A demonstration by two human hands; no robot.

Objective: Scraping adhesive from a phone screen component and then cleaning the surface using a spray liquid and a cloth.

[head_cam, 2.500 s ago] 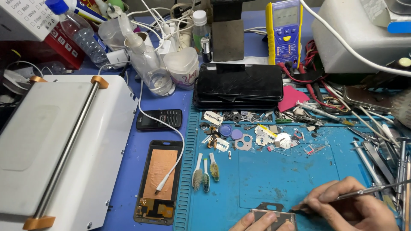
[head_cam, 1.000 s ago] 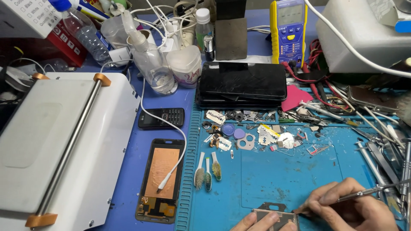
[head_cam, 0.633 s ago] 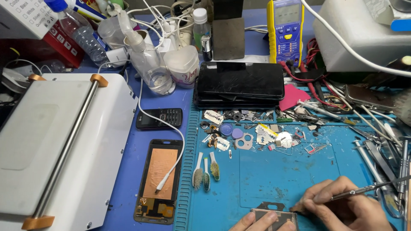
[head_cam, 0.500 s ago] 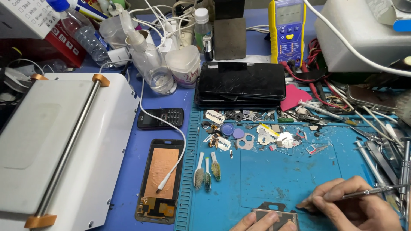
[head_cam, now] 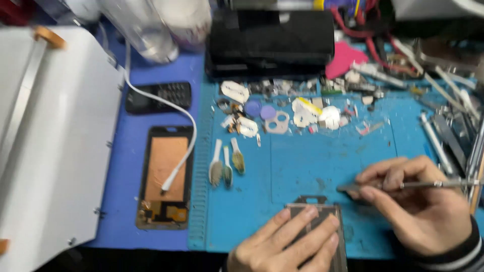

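Down at the near edge of the counter, on the blue work mat point(head_cam: 312, 166): a small dark phone frame point(head_cam: 318, 226), flat, pinned under the left hand point(head_cam: 285, 244), fingers point(head_cam: 302, 231) spread narrow and pressed along its top. Just right of it, the right hand point(head_cam: 418, 206), fingers pinched shut around a thin metal tool point(head_cam: 403, 185), tip down on the mat just beside the frame's upper right corner. Further out on the mat, three small brushes point(head_cam: 226, 163) side by side, then a scatter of small parts point(head_cam: 282, 113) along the far side. Left of the mat, a copper-backed phone panel point(head_cam: 165, 176) with a white cable point(head_cam: 174, 126) lying across it, and beyond that a small black keypad phone point(head_cam: 159, 95). At the far edge, a black case point(head_cam: 269, 43); along the left edge, a white machine point(head_cam: 48, 141).
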